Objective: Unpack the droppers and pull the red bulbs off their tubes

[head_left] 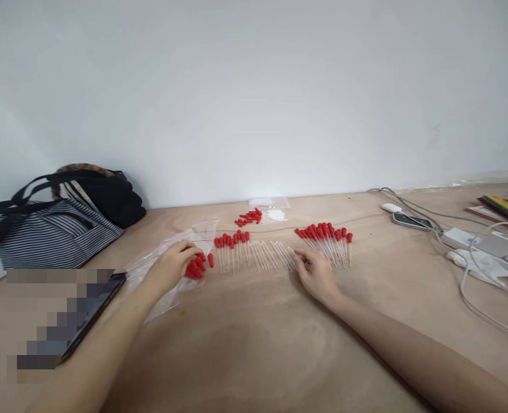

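My left hand (177,259) reaches over a small pile of red rubber bulbs (194,268), its fingers bent and the fingertips closed at a bulb on top. Bare clear dropper tubes (264,256) lie side by side between my two hands. At the right end of these tubes is my right hand (318,278), its thumb and fingers curled together in a pinch; what they hold, if anything, is hidden. Droppers with red bulbs fitted form one group (233,241) left of the bare tubes and another fanned group (325,232) just beyond my right hand.
Clear plastic bags (163,307) lie under the bulb pile. More red bulbs (249,217) and a bag of clear tubes (275,214) are near the wall. A phone (94,312) and striped bag (59,232) sit left; a power strip (490,246) with cables lies right.
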A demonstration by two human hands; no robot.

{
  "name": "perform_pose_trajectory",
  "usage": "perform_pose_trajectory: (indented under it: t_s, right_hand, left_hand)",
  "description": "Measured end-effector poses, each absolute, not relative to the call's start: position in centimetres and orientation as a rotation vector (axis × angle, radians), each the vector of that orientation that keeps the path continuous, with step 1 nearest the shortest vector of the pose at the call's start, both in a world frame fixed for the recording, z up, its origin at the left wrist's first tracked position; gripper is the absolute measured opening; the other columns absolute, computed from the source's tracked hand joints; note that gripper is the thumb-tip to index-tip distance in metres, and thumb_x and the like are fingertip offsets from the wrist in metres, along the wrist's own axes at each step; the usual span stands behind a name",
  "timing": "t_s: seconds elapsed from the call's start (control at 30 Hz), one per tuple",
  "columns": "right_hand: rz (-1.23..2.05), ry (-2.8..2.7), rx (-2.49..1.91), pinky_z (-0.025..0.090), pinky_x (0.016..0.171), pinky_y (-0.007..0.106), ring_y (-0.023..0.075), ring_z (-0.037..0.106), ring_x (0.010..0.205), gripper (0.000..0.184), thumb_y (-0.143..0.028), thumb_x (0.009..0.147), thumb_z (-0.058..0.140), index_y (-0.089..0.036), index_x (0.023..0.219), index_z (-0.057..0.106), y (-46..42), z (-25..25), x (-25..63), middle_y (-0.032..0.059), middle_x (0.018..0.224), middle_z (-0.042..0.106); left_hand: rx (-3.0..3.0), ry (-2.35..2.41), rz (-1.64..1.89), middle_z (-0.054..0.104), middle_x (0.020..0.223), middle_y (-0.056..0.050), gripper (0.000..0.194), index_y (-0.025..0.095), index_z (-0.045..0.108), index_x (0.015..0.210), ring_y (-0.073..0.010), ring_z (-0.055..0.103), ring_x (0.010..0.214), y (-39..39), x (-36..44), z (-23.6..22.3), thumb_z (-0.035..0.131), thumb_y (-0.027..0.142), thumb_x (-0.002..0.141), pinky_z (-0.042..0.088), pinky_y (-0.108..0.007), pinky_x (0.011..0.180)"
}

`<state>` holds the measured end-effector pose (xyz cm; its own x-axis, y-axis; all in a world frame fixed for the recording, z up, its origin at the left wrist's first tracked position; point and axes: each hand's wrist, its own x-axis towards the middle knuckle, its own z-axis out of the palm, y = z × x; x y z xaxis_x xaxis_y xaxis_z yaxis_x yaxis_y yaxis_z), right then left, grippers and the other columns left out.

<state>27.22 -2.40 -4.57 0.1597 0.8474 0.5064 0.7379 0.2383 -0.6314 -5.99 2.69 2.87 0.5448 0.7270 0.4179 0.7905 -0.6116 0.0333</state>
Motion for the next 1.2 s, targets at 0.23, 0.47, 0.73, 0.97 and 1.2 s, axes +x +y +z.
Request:
perform_pose_trajectory:
  t_s: [0.23,0.47,0.73,0.97,1.2]
  right_hand:
    - [0.182,-1.579,-1.753,0.037,0.073,0.031,0.0211,0.056,0.08,0.025,-0.02,0.077,0.042,-0.014,0.084,0.066,0.7,-4.7,26.6,0.0089,0.081,0.066]
    - [0.199,-1.647,-1.764,0.036,0.075,0.03,0.0196,0.056,0.081,0.021,-0.02,0.076,0.047,-0.017,0.079,0.068,1.0,-4.7,26.4,0.0071,0.081,0.066]
    - [0.217,-1.674,-1.723,0.037,0.073,0.029,0.018,0.056,0.076,0.02,-0.026,0.077,0.049,-0.017,0.077,0.067,0.7,-4.5,26.6,0.0064,0.074,0.065]
    - [0.223,-1.685,-1.698,0.036,0.071,0.031,0.0189,0.056,0.075,0.019,-0.026,0.077,0.05,-0.017,0.072,0.066,0.5,-4.2,26.5,0.0063,0.073,0.065]
    - [0.222,-1.682,-1.707,0.034,0.068,0.031,0.0198,0.056,0.075,0.019,-0.027,0.078,0.05,-0.017,0.073,0.066,0.5,-4.1,26.3,0.006,0.074,0.066]
  left_hand:
    - [-2.791,-1.465,-0.267,0.063,0.082,-0.008,0.03,0.016,0.066,0.078,-0.0194,0.058,0.075,8.0,-8.5,3.0,0.036,0.021,0.077,0.045,-0.031,0.071]
    - [-2.715,-1.307,-0.302,0.064,0.085,-0.007,0.028,0.016,0.065,0.092,-0.0183,0.057,0.079,8.3,-5.4,2.9,0.039,0.017,0.083,0.044,-0.028,0.071]
    - [-2.664,-0.893,-0.137,0.058,0.1,-0.005,0.023,0.023,0.062,0.094,-0.0182,0.05,0.095,9.3,3.5,1.8,0.047,0.01,0.083,0.035,-0.032,0.082]
    - [-2.641,-0.685,0.071,0.06,0.085,-0.004,0.017,0.018,0.059,0.07,-0.0165,0.05,0.08,11.8,5.9,1.8,0.051,0.009,0.082,0.033,-0.029,0.074]
    - [-2.625,-0.573,0.187,0.059,0.077,-0.001,0.016,0.02,0.057,0.071,-0.0146,0.05,0.077,12.8,6.3,2.2,0.053,0.008,0.081,0.031,-0.027,0.068]
